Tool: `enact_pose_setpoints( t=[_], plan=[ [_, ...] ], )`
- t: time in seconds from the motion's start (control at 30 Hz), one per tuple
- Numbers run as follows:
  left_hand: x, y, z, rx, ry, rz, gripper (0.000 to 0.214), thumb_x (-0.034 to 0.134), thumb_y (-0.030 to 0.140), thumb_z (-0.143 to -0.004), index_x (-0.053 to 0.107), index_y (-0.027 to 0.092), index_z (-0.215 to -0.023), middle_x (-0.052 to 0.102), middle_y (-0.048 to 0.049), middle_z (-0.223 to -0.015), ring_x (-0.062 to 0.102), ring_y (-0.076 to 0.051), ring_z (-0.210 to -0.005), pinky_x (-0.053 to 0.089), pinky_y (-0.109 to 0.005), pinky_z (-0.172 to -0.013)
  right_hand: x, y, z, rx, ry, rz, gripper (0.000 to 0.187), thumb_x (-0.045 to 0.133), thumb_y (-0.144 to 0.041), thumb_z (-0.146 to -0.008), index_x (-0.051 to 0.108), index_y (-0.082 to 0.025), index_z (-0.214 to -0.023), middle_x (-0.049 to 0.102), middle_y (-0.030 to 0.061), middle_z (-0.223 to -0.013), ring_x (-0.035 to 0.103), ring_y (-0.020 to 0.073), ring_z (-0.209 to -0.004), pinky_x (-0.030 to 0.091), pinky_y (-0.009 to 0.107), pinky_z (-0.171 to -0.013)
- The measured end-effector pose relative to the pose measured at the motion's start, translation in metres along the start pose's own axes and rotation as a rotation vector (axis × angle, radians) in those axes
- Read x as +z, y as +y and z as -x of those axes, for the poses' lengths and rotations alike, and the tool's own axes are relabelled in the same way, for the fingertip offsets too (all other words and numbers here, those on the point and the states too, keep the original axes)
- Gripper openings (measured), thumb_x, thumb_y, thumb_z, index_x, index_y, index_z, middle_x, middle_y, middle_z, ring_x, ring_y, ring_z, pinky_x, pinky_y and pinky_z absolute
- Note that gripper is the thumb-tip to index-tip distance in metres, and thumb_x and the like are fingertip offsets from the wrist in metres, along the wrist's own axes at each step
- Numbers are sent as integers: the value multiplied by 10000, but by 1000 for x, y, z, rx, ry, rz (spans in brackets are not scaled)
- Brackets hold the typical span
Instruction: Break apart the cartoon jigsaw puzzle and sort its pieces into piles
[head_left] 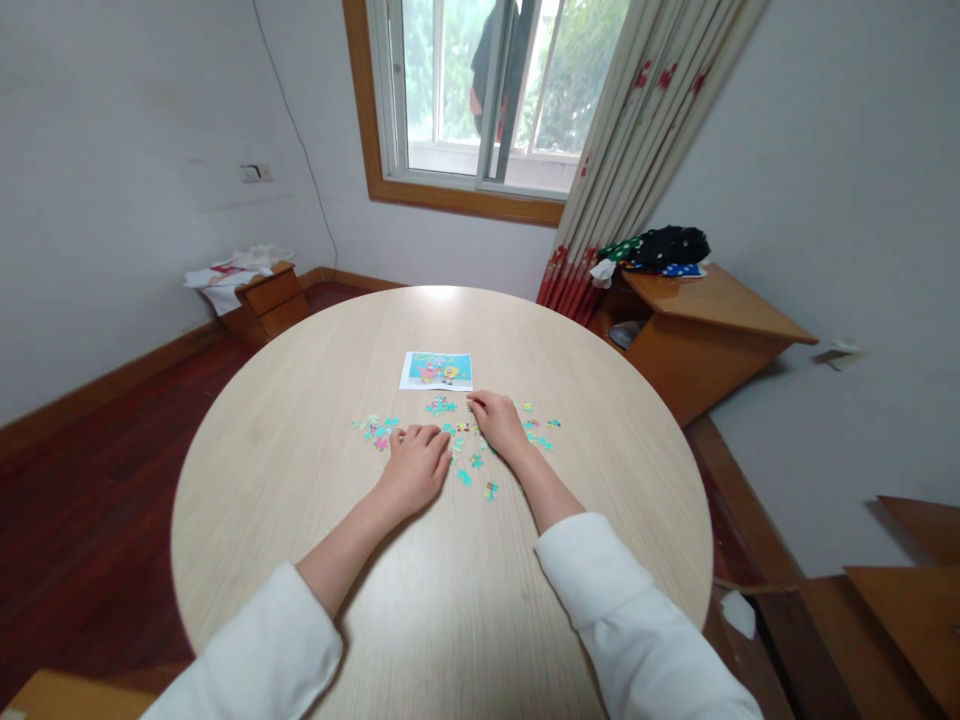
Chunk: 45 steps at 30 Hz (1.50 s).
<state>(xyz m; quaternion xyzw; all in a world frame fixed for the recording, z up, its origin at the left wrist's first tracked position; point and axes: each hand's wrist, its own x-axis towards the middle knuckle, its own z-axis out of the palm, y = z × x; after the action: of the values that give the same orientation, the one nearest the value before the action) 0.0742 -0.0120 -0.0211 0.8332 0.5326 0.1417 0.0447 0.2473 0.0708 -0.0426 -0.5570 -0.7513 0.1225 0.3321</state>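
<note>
Small jigsaw puzzle pieces, mostly turquoise with some yellow and pink, lie scattered over the middle of a round wooden table. My left hand rests palm down among them, fingers apart and slightly bent. Near its fingertips is a pink piece; whatever lies under the palm is hidden. My right hand is closed in a pinch on a small puzzle piece, largely covered by the fingers. Just beyond that hand lies a picture sheet with two cartoon figures on blue. A few joined-looking pieces sit below the sheet.
Behind the table on the right, a tilted wooden desk carries dark and patterned cloth. A small wooden cabinet with white papers or cloth stands at back left. Beyond are a window and a long curtain.
</note>
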Motion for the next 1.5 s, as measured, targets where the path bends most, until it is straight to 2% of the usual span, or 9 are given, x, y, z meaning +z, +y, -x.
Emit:
enact_pose_setpoints(
  t=[0.1,0.33,0.63,0.8,0.93,1.03,1.2,1.37,1.5],
  plan=[
    [0,0,0,2,1,-3,293,371,258,-939,594,195,-1119,598,-105,-1212,505,-272,-1085,309,-476,-918,2,4,-2,51,31,-58,202,555,-151,-854,702,-193,-985,740,66,-939,675,174,-865,477,283,-830],
    [1,0,0,3,15,-5,278,392,253,-934,595,196,-1115,603,-105,-1207,506,-268,-1094,310,-472,-916,1,4,-6,50,16,27,207,589,-149,-837,695,-207,-1006,737,44,-888,654,171,-837,452,296,-837],
    [2,-1,0,0,25,9,282,401,250,-927,600,195,-1120,601,-110,-1209,507,-266,-1092,313,-473,-920,-6,-5,-4,54,53,204,293,598,-167,-841,634,-203,-1130,699,71,-984,583,229,-967,384,375,-854],
    [3,-2,-1,-5,19,24,284,394,244,-926,611,202,-1104,606,-107,-1191,513,-260,-1086,317,-474,-914,-3,-25,0,-112,17,184,251,505,-176,-899,650,-194,-1104,659,99,-1139,550,220,-1088,349,379,-920],
    [3,-3,-2,-10,13,20,286,396,244,-923,625,196,-1087,611,-109,-1186,513,-268,-1084,310,-484,-918,9,-38,4,-265,-163,171,326,500,-142,-894,598,-189,-1202,560,111,-1326,473,207,-1241,298,389,-996],
    [2,-3,-3,-9,13,34,279,399,239,-921,638,185,-1056,625,-107,-1165,526,-264,-1063,311,-481,-911,14,-38,4,-254,-262,160,270,505,-128,-893,655,-194,-1107,628,100,-1240,530,194,-1187,309,384,-979],
    [0,-3,-3,-3,14,58,258,409,212,-912,654,176,-984,659,-96,-1106,548,-256,-1039,321,-466,-886,11,-33,2,-267,-246,131,170,581,-118,-843,718,-184,-919,718,72,-1003,617,180,-989,377,323,-893],
    [-1,-5,-4,-12,37,73,267,401,210,-908,660,174,-962,676,-101,-1068,573,-255,-1022,343,-473,-889,11,-31,3,-265,-209,92,188,577,-93,-831,705,-145,-959,720,87,-963,624,191,-933,428,313,-867],
    [1,-8,-6,-49,79,80,324,387,239,-915,603,170,-1147,585,-132,-1280,509,-260,-1193,282,-537,-1015,13,-28,4,-226,-125,43,211,532,-109,-860,692,-165,-986,717,85,-989,637,185,-934,454,315,-871]
  ],
)
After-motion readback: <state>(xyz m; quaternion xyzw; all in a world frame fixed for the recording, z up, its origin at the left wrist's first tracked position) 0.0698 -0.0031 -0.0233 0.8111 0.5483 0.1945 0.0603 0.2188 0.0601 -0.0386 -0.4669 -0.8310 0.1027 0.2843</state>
